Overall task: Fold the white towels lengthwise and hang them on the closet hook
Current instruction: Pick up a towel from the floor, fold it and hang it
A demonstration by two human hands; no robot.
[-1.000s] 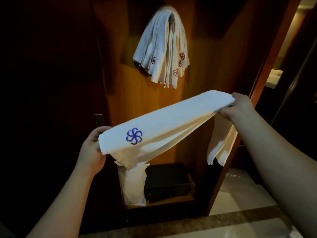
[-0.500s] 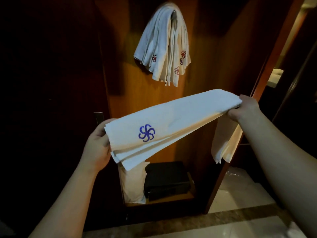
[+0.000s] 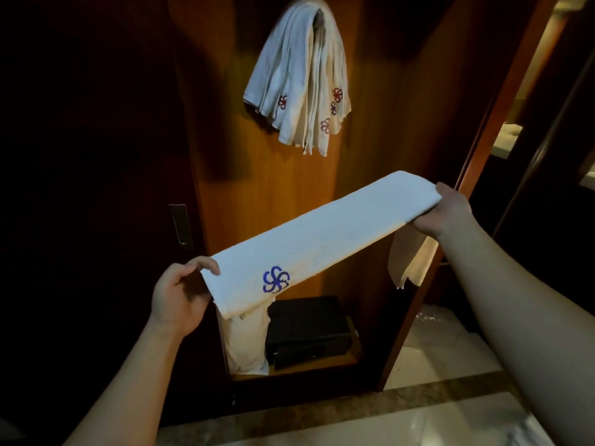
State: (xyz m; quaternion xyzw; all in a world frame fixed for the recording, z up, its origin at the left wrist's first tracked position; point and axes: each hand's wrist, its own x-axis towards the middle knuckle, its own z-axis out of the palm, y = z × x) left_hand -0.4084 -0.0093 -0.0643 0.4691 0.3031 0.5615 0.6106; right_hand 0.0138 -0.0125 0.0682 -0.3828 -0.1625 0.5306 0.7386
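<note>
A white towel (image 3: pixel 322 236) with a blue pinwheel emblem is stretched as a long folded strip in front of the open closet. My left hand (image 3: pixel 178 297) grips its near end, thumb on the top edge. My right hand (image 3: pixel 446 210) grips the far, higher end, and a loose tail of the towel hangs below that hand. Above, several white towels (image 3: pixel 299 78) with red emblems hang draped over the closet hook (image 3: pixel 317 17), which they mostly hide.
A black safe (image 3: pixel 307 329) sits on the closet's bottom shelf beside a white bag or pillow (image 3: pixel 246 342). A recessed door handle (image 3: pixel 180 225) is on the dark panel at left. The closet's wooden frame (image 3: pixel 489 130) runs along the right; pale marble floor lies below.
The hanging lower layers have been drawn up, so the towel is now a flatter, tidier strip. My left thumb has come onto the top edge. Both hands stay at about the same place.
</note>
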